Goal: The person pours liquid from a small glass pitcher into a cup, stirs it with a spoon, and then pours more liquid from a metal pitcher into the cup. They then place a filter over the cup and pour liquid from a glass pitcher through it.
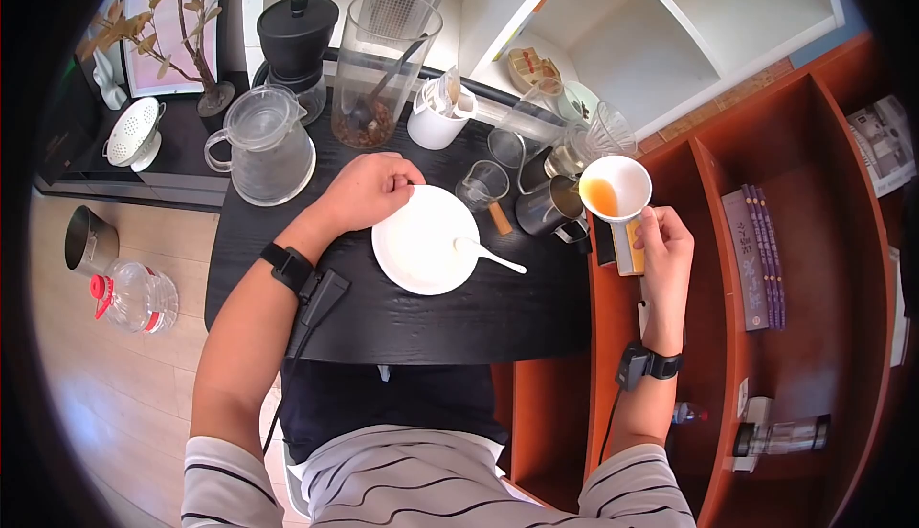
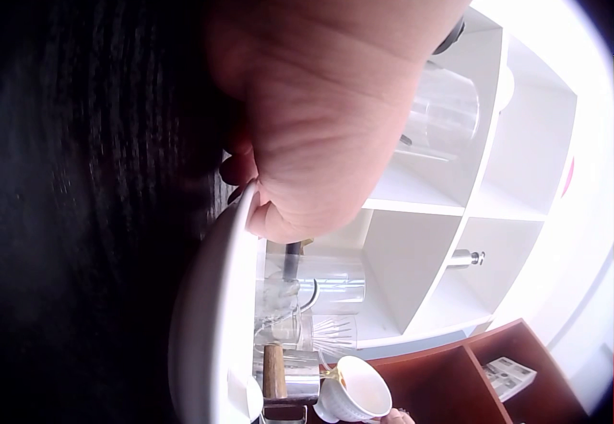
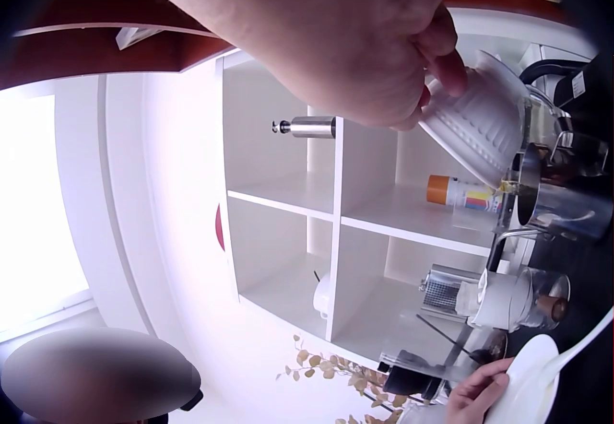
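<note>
My right hand point(image 1: 668, 248) grips a white cup point(image 1: 629, 183) by its handle side, tilted to the left, with amber liquid at its lower lip. In the right wrist view a thin amber stream runs from the cup's edge at the mouth of a steel pitcher point(image 3: 568, 203). At the far rim of a shallow white bowl point(image 1: 412, 250), my left hand point(image 1: 371, 188) pinches the edge, thumb inside, fingers outside. A white spoon point(image 1: 496, 257) lies in the bowl, its handle sticking out to the right over the black table point(image 1: 431, 327).
Behind the bowl stand a small glass with a wooden handle point(image 1: 483, 186), a white canister point(image 1: 438, 124), and a tall clear container point(image 1: 383, 68). A glass jug point(image 1: 263, 150) and a black grinder point(image 1: 297, 35) stand at left. Brown shelving point(image 1: 713, 356) borders the right.
</note>
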Motion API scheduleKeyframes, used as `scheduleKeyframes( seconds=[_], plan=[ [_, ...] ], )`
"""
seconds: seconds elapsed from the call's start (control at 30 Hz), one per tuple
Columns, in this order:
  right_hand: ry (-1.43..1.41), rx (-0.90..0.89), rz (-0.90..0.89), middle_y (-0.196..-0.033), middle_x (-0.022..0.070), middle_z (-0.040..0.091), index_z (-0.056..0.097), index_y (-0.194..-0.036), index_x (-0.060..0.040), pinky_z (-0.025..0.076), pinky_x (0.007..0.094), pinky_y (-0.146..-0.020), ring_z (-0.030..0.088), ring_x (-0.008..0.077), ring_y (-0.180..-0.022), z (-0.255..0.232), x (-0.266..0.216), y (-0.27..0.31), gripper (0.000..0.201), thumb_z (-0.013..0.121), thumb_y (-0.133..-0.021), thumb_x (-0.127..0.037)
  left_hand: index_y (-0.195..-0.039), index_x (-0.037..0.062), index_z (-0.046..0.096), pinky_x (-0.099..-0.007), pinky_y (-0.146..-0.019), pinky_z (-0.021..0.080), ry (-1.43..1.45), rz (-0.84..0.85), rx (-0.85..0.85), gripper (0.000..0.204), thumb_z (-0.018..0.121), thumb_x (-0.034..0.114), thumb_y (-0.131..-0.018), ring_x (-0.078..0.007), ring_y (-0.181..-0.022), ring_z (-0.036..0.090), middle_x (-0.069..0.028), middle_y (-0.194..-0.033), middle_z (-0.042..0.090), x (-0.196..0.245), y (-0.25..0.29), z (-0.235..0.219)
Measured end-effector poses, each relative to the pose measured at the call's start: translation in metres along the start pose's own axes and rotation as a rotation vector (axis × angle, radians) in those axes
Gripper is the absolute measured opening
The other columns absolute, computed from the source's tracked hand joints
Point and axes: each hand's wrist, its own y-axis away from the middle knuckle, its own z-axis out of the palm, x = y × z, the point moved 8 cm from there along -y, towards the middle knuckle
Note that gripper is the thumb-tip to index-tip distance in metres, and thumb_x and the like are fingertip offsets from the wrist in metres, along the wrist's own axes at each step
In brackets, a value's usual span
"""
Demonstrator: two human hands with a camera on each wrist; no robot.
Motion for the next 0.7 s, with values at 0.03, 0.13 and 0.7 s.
scheduleKeyframes(
  seconds=[0.03,0.13,0.7],
  plan=[
    [0.029,0.008,0.0,-0.077,-0.0049,0.056,0.064,-0.087,-0.0044,0.039,0.0211,-0.066,0.05,0.002,-0.069,-0.001,-0.001,0.0,0.026,0.063,-0.109,-0.019,-0.105,0.0034,0.078,-0.0258,-0.065,0.046,0.003,0.003,-0.001,0.018,0.068,0.001,-0.091,-0.0077,-0.07,0.054,-0.0009,-0.085,0.062,0.0,0.0,0.0],
    [0.095,0.026,-0.002,-0.077,-0.0047,0.057,0.065,-0.088,-0.004,0.04,0.0211,-0.066,0.051,0.0021,-0.07,-0.002,-0.005,0.0,0.027,0.064,-0.109,-0.02,-0.103,0.0038,0.079,-0.0322,-0.068,0.051,-0.001,-0.017,0.012,0.018,0.07,0.008,-0.088,-0.0154,-0.072,0.062,-0.0051,-0.084,0.065,-0.002,0.0,-0.001],
    [0.321,0.124,-0.058,-0.076,0.0043,0.065,0.068,-0.096,-0.0005,0.052,0.0288,-0.067,0.063,0.0104,-0.068,-0.008,-0.031,0.003,0.024,0.066,-0.107,-0.021,-0.104,0.0033,0.078,-0.0291,-0.066,0.049,-0.001,0.001,0.006,0.017,0.069,0.005,-0.089,-0.0115,-0.071,0.058,-0.0028,-0.083,0.063,-0.001,0.0,0.0]
  ],
)
